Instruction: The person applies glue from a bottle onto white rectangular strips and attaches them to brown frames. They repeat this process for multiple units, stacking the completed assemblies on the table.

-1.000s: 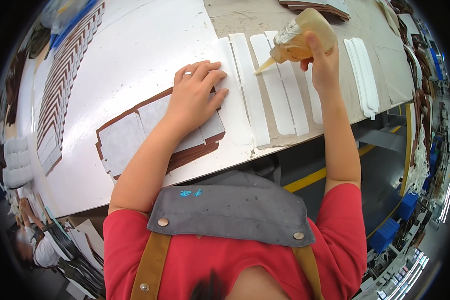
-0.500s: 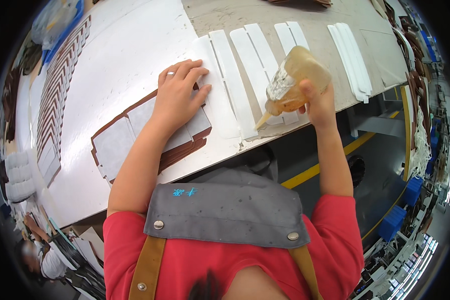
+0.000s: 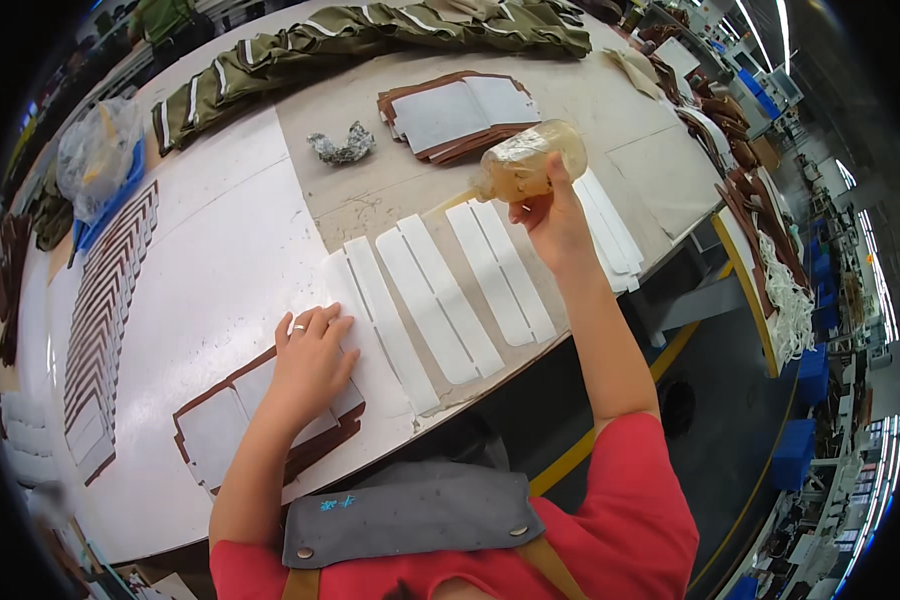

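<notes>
My right hand [image 3: 558, 222] is wrapped round a clear squeeze bottle [image 3: 522, 165] partly filled with yellowish liquid. The bottle is tipped on its side, its narrow nozzle pointing left and slightly down by the far ends of the white strips [image 3: 438, 302]. These slotted flat strips lie side by side across the table. Fingers apart, my left hand [image 3: 313, 365] rests at the right end of a stack of brown panels with pale facing [image 3: 215, 430]. It holds nothing. My left forearm hides part of that stack.
Brown pieces lie overlapped in a long row [image 3: 110, 330] at left, below a blue tray [image 3: 110, 215] with a plastic bag. Farther back are a brown panel stack [image 3: 460, 110], a crumpled silvery lump [image 3: 341, 146] and olive fabric [image 3: 370, 40]. More white strips [image 3: 605, 235] lie at right.
My right hand has carried the bottle from the strips' near ends to their far ends. My left hand stays on the brown panels. The view has shifted, showing more of the table's far side.
</notes>
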The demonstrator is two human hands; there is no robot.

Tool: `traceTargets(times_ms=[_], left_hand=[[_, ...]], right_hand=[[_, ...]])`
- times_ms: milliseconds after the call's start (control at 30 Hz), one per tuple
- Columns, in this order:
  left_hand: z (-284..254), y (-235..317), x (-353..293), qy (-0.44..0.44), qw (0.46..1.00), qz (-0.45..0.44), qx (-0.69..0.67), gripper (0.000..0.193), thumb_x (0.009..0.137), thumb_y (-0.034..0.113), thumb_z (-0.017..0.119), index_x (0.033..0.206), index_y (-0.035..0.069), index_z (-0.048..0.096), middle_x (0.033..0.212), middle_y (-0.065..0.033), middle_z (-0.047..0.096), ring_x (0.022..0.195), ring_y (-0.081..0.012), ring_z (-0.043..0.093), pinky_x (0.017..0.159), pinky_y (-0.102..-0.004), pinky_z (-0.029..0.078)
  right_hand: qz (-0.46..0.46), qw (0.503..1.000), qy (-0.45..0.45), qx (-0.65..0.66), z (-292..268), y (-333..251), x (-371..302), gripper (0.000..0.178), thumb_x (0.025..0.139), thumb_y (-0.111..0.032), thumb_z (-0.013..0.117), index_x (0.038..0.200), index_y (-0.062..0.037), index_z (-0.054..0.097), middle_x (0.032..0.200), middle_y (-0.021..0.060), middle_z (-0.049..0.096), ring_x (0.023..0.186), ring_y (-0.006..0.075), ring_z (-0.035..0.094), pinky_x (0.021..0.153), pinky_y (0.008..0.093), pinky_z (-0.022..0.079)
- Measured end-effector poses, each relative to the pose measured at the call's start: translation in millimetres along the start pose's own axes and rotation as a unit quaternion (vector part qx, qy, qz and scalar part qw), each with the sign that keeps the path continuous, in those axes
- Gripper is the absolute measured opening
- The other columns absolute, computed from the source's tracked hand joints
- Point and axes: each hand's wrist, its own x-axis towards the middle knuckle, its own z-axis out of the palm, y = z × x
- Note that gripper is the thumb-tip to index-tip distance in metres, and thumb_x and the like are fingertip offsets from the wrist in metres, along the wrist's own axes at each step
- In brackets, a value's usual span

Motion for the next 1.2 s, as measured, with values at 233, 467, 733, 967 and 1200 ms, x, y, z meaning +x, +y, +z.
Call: traceTargets(times_ms=[233, 467, 733, 967, 1200], left_hand=[[0, 39, 17, 0.010, 0.995, 0.077, -0.058, 0.032, 0.085, 0.023, 0.059, 0.112, 0.007, 0.055, 0.126, -0.0106, 0.050, 0.122, -0.0312, 0.041, 0.107, -0.0502, 0.020], [26, 49, 21, -0.001, 0.991, 0.117, -0.059, 0.029, 0.084, 0.022, 0.059, 0.109, 0.008, 0.057, 0.123, -0.0072, 0.052, 0.122, -0.0290, 0.041, 0.107, -0.0507, 0.019], [31, 47, 24, 0.012, 0.992, 0.111, -0.056, 0.027, 0.081, 0.021, 0.062, 0.105, 0.008, 0.059, 0.121, -0.0055, 0.053, 0.121, -0.0276, 0.041, 0.107, -0.0506, 0.018], [34, 47, 24, 0.026, 0.992, 0.110, -0.053, 0.028, 0.078, 0.018, 0.064, 0.104, 0.009, 0.060, 0.118, -0.0045, 0.054, 0.120, -0.0262, 0.043, 0.107, -0.0501, 0.018], [38, 48, 24, 0.042, 0.992, 0.113, -0.042, 0.027, 0.077, 0.018, 0.065, 0.102, 0.010, 0.061, 0.117, -0.0028, 0.055, 0.119, -0.0242, 0.043, 0.107, -0.0497, 0.018]], right_hand=[[-0.029, 0.988, -0.022, -0.150, 7, 28, 31, 0.058, 0.080, -0.056, 0.062, 0.109, -0.0075, 0.051, 0.084, 0.0050, 0.061, 0.055, 0.0110, 0.054, 0.048, 0.0231, 0.045], [-0.081, 0.973, -0.084, -0.197, 13, 53, 52, 0.046, 0.081, -0.046, 0.067, 0.098, -0.0047, 0.055, 0.076, 0.0040, 0.061, 0.048, 0.0084, 0.053, 0.040, 0.0208, 0.043], [-0.083, 0.977, -0.078, -0.182, 21, 63, 61, 0.042, 0.079, -0.037, 0.072, 0.093, -0.0018, 0.053, 0.072, 0.0034, 0.056, 0.044, 0.0081, 0.049, 0.038, 0.0206, 0.040], [-0.045, 0.979, -0.037, -0.194, 11, 60, 41, 0.054, 0.078, -0.037, 0.073, 0.107, -0.0016, 0.044, 0.080, 0.0061, 0.056, 0.044, 0.0081, 0.047, 0.037, 0.0210, 0.040], [-0.017, 0.978, -0.047, -0.204, -9, 50, 2, 0.054, 0.079, -0.038, 0.072, 0.108, -0.0005, 0.046, 0.081, 0.0060, 0.056, 0.045, 0.0078, 0.047, 0.036, 0.0197, 0.039]])
